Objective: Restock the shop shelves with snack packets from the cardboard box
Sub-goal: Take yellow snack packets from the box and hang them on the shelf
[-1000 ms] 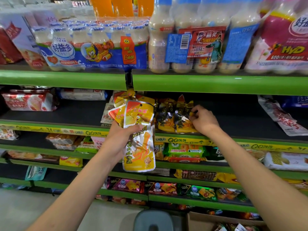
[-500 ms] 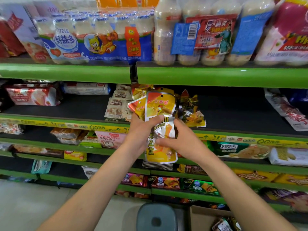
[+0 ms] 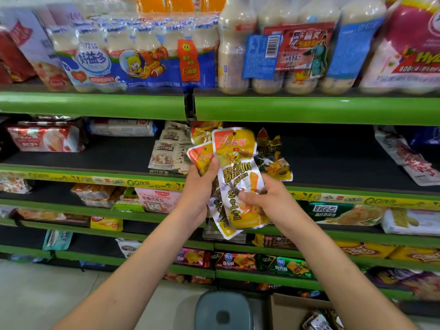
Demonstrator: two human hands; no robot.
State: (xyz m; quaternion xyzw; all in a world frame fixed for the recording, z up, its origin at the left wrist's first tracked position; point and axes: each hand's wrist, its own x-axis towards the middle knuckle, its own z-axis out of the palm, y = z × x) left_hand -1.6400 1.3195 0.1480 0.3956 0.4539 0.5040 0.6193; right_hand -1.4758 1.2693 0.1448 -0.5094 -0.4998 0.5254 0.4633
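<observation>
My left hand (image 3: 198,186) grips a small stack of yellow and silver snack packets (image 3: 235,163) in front of the second shelf (image 3: 357,184). My right hand (image 3: 264,198) pinches the front packet of that stack near its lower half. Dark yellow-printed packets (image 3: 273,160) lie on the shelf right behind the stack. The cardboard box (image 3: 295,310) stands on the floor at the bottom right, with more packets showing inside it.
A grey stool (image 3: 223,310) stands just left of the box. Drink bottle packs (image 3: 147,51) fill the top shelf. White nut packets (image 3: 166,151) sit left of the stack. Lower green shelves hold biscuit and snack packs; grey floor lies at the bottom left.
My right hand left the dark packets on the shelf and came back to the stack, taking hold of its front packet. The left hand has kept holding the stack.
</observation>
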